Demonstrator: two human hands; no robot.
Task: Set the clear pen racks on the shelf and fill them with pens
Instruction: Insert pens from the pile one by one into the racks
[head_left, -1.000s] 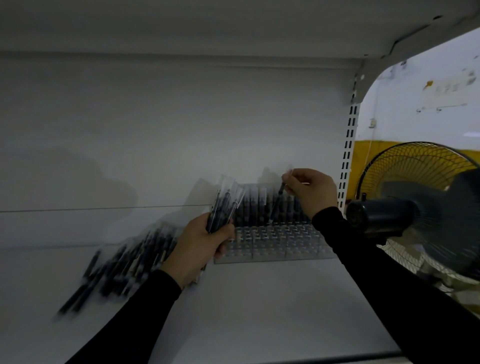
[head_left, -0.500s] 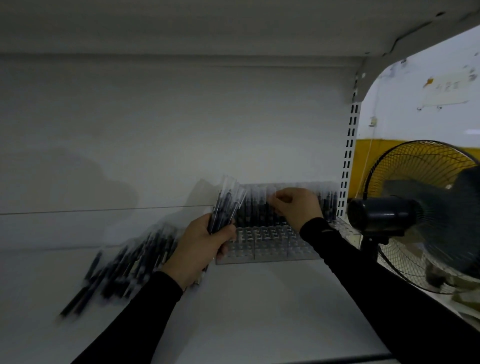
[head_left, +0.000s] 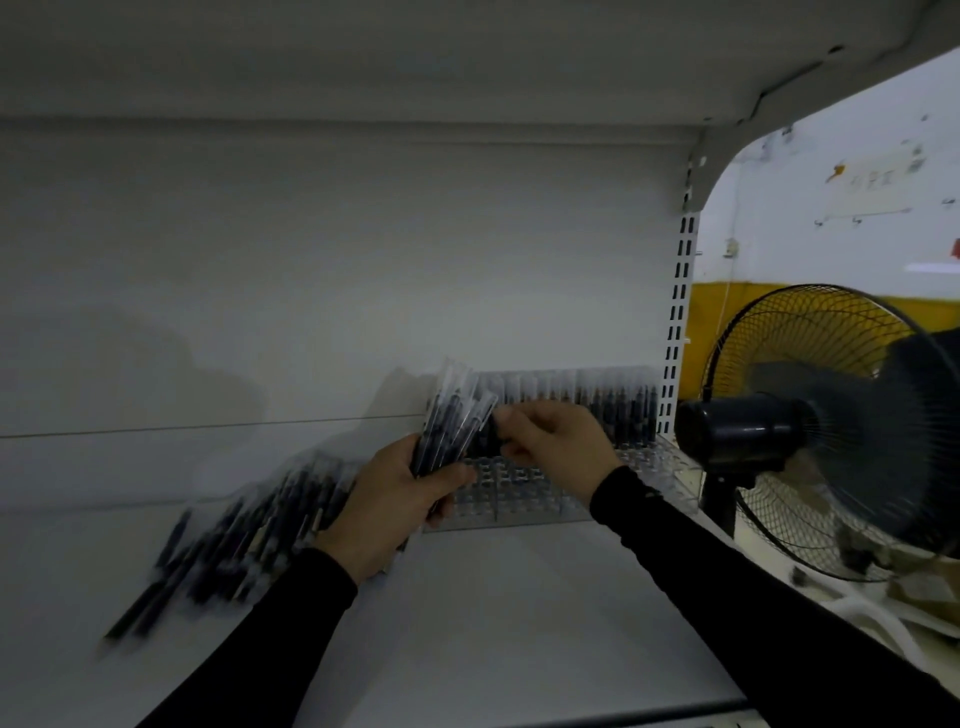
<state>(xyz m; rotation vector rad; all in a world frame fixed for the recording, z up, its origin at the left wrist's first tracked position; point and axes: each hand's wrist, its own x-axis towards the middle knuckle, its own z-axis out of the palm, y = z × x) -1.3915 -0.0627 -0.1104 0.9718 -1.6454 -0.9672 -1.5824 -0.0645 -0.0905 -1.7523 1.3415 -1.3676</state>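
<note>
A clear pen rack (head_left: 524, 496) stands on the white shelf (head_left: 519, 613) against the back wall at the right. Its back rows hold upright black pens (head_left: 618, 402); the front holes are open. My left hand (head_left: 395, 501) grips a bundle of clear-capped black pens (head_left: 454, 415), tips pointing up. My right hand (head_left: 558, 441) is close beside the bundle's top and pinches one pen there, in front of the rack.
A loose heap of black pens (head_left: 234, 545) lies on the shelf at the left, blurred. A slotted shelf upright (head_left: 678, 332) stands at the rack's right end. A black standing fan (head_left: 831, 431) is just beyond the shelf's right edge.
My right hand put a pen down into the rack's back row, then came left to the bundle in my left hand. My left hand has hardly moved.
</note>
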